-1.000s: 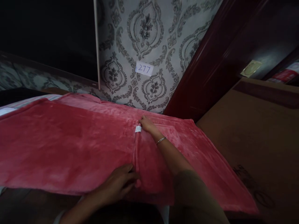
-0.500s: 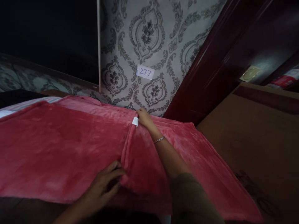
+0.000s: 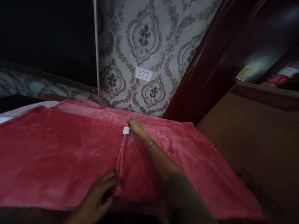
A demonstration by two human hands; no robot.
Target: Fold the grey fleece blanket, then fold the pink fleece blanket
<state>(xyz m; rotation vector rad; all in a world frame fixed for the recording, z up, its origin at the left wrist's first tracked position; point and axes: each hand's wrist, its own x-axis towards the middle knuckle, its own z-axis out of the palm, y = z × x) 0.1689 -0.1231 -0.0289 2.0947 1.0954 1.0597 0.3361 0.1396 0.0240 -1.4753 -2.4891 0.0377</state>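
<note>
A plush pinkish-red blanket [image 3: 70, 149] lies spread across the surface in front of me, its right part folded over toward the left. My right hand [image 3: 135, 126] is closed on the far end of the folded edge, just above a small white label [image 3: 126, 130]. At the near end of the same edge, my left hand [image 3: 100, 189] pinches the blanket's corner between thumb and fingers. Between the two hands the edge hangs as a raised, rolled ridge. A thin bracelet circles my right wrist.
A dark television screen [image 3: 46, 40] stands at the back left. Patterned wallpaper carries a paper marked 277 [image 3: 143, 74]. A dark red door frame [image 3: 193, 68] and a large cardboard box [image 3: 252, 137] border the right side. Striped fabric [image 3: 35, 107] shows at the left.
Both hands have moved a little to the left and nearer to me, drawing the folded blanket edge and its label along. The view has shifted slightly.
</note>
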